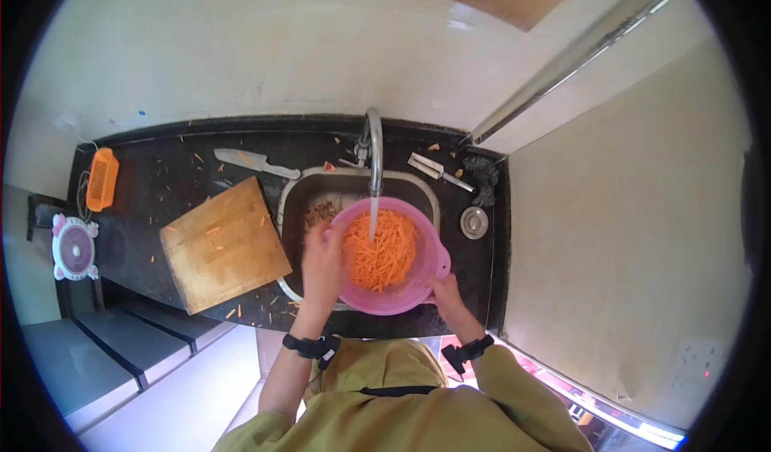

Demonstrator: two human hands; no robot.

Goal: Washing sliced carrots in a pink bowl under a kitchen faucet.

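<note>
A pink plastic colander or basin [431, 229] full of shredded carrot [385, 259] sits over the steel sink [293, 202]. Water runs from the curved chrome faucet [377, 151] onto the carrot. My right hand [447, 295] grips the lower right rim of the pink vessel near its handle. At the left rim is my left hand [322, 265], slightly blurred, its fingers at the edge; whether it grips the rim is unclear. Brown scraps [322, 211] lie in the sink beyond that hand.
Left of the sink lie a wooden cutting board [226, 247] and a kitchen knife [241, 159]. A peeler or grater with a handle [440, 171], a sink strainer [474, 222] and dark scouring mesh [482, 178] are at right. Farther left stand an orange basket [102, 179] and a small fan [75, 249].
</note>
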